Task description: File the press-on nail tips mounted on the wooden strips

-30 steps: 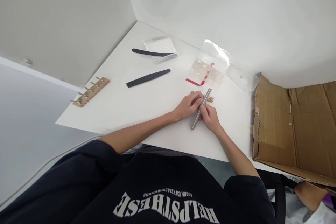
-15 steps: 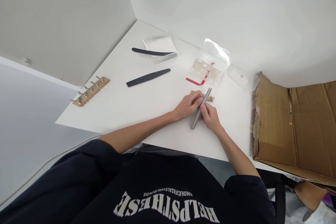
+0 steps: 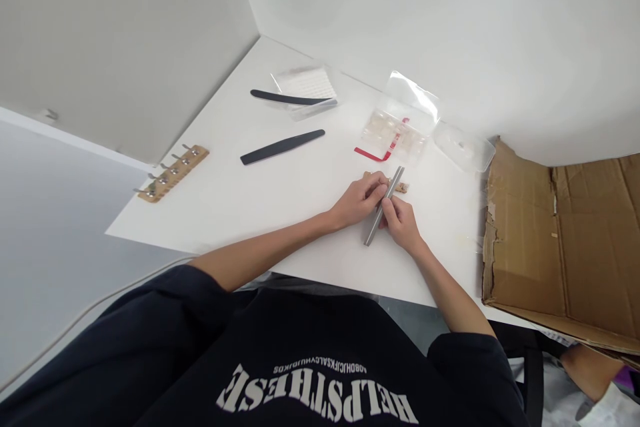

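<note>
My right hand [image 3: 400,223] is closed around a long grey nail file [image 3: 383,215], which slants across the white table [image 3: 280,200]. My left hand [image 3: 361,199] pinches a small wooden strip [image 3: 400,188] that lies under the file's upper end. The fingertips of both hands meet at the file. What sits on the strip under my fingers is hidden.
Two black nail files [image 3: 283,147] lie at the middle left, one across a clear box [image 3: 306,90]. A wooden strip with metal pegs [image 3: 173,173] sits at the left edge. Clear packets with a red strip [image 3: 395,137] and a clear case [image 3: 463,147] lie behind. A torn cardboard box [image 3: 560,240] stands at the right.
</note>
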Motion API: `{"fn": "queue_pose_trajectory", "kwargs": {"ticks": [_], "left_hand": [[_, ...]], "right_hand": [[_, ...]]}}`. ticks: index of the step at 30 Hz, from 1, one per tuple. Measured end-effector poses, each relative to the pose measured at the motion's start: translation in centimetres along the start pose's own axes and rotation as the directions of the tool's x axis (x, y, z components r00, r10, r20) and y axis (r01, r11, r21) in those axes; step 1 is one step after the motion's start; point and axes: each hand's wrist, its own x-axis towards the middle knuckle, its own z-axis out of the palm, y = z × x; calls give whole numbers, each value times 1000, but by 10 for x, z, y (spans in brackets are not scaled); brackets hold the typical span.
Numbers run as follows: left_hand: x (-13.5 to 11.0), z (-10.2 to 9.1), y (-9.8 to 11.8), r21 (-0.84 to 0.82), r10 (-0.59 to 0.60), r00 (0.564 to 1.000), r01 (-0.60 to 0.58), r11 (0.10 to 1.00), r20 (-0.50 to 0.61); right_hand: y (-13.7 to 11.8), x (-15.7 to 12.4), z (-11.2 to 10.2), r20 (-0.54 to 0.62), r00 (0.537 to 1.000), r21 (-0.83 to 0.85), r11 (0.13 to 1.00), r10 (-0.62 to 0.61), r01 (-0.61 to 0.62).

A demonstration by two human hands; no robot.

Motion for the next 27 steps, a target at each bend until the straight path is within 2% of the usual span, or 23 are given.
{"fn": "queue_pose_trajectory", "kwargs": {"ticks": [27], "left_hand": [[0,0,4,-9,-6,1000,6,1000,6]], "right_hand": [[-1,0,0,-1,1000,-13,1000,-4,4]]}}
